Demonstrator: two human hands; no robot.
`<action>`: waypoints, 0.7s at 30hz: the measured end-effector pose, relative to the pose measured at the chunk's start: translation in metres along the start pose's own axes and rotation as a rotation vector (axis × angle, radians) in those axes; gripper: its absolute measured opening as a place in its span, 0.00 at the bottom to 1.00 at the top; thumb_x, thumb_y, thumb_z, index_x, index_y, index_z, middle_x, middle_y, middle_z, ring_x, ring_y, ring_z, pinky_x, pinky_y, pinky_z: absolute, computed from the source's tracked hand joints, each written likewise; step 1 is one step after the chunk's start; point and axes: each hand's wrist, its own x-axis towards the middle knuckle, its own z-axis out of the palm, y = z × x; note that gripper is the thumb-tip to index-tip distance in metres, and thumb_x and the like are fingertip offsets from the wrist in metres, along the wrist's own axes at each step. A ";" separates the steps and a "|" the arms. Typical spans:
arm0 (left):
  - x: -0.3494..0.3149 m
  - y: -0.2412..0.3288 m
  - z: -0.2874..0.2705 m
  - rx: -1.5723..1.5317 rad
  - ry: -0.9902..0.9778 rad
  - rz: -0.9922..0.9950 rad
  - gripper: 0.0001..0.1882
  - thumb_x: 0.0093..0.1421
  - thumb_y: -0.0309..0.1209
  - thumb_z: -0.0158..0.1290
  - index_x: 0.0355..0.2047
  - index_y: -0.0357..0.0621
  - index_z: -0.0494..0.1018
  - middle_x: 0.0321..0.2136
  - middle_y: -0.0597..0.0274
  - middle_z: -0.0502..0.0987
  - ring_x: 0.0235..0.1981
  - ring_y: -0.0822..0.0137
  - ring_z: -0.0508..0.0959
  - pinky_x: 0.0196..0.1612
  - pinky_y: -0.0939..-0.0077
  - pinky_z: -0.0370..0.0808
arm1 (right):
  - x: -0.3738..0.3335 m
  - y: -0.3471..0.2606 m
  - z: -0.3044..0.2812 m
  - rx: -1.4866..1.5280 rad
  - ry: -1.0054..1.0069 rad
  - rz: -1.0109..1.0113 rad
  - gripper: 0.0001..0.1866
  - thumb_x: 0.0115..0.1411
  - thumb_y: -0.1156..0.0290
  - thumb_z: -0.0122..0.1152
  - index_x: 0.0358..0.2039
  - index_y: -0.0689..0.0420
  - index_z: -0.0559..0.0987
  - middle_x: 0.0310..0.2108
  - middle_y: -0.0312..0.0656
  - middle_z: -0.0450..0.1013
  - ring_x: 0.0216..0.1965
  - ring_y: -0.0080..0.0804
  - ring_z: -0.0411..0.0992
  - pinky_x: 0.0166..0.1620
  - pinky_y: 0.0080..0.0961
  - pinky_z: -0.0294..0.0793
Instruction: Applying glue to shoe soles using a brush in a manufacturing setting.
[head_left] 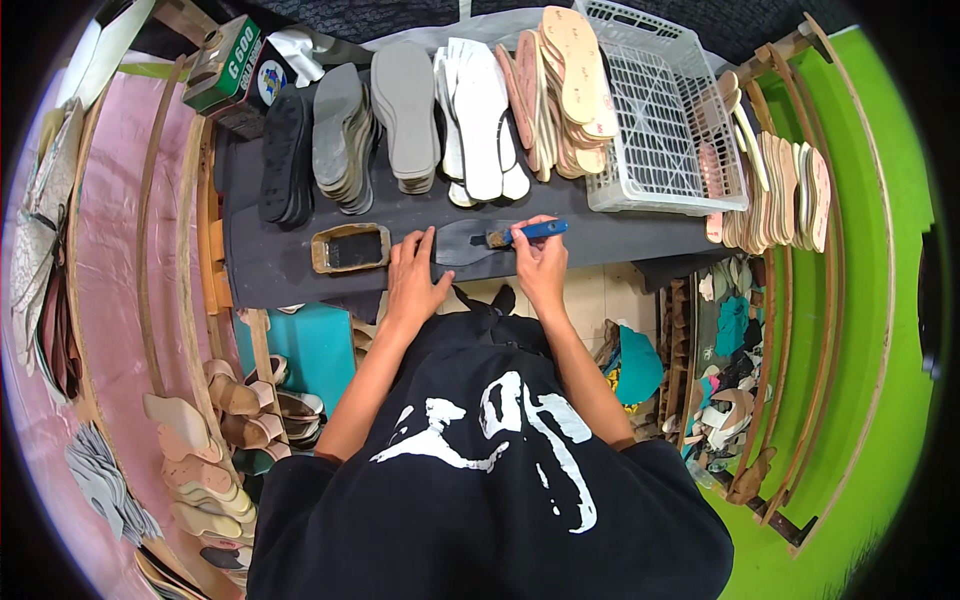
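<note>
Here, right fingers point(523, 252) pinch the blue-handled brush point(544, 230); spread left fingers point(427, 245) touch the dark insole point(460, 243) at its nine o'clock.

On the right side there is a bright green wall point(865, 90), and in front of it stands a wooden rack point(889, 250) with long rails; on the left side, a shiny pink covering point(112, 250) is seen behind another rack of wood point(149, 200). A dark-topped work table point(640, 235) stands between them, with pale floor tiles point(600, 290) visible below its near edge. The light is bright.
</note>
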 end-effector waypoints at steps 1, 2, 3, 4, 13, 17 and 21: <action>0.001 0.001 0.003 0.011 0.054 0.025 0.43 0.54 0.32 0.73 0.70 0.36 0.70 0.59 0.47 0.72 0.59 0.45 0.72 0.66 0.54 0.71 | 0.002 0.003 -0.009 0.005 0.002 0.004 0.12 0.72 0.77 0.65 0.50 0.64 0.72 0.41 0.46 0.82 0.43 0.27 0.81 0.44 0.27 0.85; 0.002 0.000 0.005 0.016 0.050 0.024 0.43 0.54 0.32 0.73 0.70 0.36 0.70 0.59 0.47 0.72 0.59 0.45 0.72 0.66 0.54 0.71 | 0.005 0.006 -0.019 0.007 0.047 -0.017 0.12 0.72 0.77 0.65 0.50 0.64 0.72 0.42 0.46 0.81 0.43 0.27 0.81 0.45 0.27 0.85; 0.001 0.000 0.007 0.005 0.032 0.002 0.42 0.54 0.32 0.74 0.68 0.36 0.72 0.58 0.49 0.73 0.58 0.46 0.72 0.65 0.54 0.71 | 0.008 0.009 -0.029 0.008 0.091 -0.036 0.12 0.72 0.78 0.65 0.50 0.65 0.73 0.42 0.46 0.81 0.42 0.27 0.81 0.46 0.27 0.84; -0.001 0.002 0.008 -0.004 0.009 -0.021 0.40 0.54 0.32 0.74 0.67 0.36 0.74 0.57 0.50 0.73 0.57 0.47 0.73 0.64 0.55 0.72 | 0.009 0.011 -0.037 0.013 0.090 -0.025 0.12 0.72 0.78 0.65 0.50 0.65 0.73 0.42 0.46 0.81 0.42 0.27 0.81 0.46 0.27 0.84; -0.013 0.012 0.021 -0.093 0.081 -0.030 0.35 0.52 0.31 0.75 0.61 0.39 0.80 0.52 0.52 0.76 0.53 0.50 0.75 0.61 0.57 0.73 | 0.004 0.033 -0.017 0.222 0.021 0.030 0.14 0.69 0.79 0.68 0.50 0.63 0.73 0.38 0.44 0.81 0.39 0.23 0.81 0.40 0.24 0.81; -0.014 -0.002 0.022 -0.137 0.084 0.026 0.33 0.53 0.29 0.75 0.60 0.40 0.81 0.52 0.53 0.77 0.54 0.50 0.77 0.61 0.58 0.75 | 0.003 0.042 -0.007 0.217 -0.049 0.006 0.14 0.70 0.76 0.69 0.50 0.63 0.74 0.38 0.45 0.82 0.39 0.27 0.83 0.39 0.24 0.83; -0.023 -0.024 0.011 -0.311 0.007 0.049 0.27 0.57 0.24 0.70 0.58 0.39 0.81 0.55 0.52 0.79 0.54 0.49 0.79 0.60 0.57 0.77 | 0.036 0.058 -0.045 0.258 0.175 0.059 0.17 0.71 0.75 0.68 0.53 0.63 0.71 0.41 0.47 0.80 0.37 0.30 0.83 0.41 0.27 0.88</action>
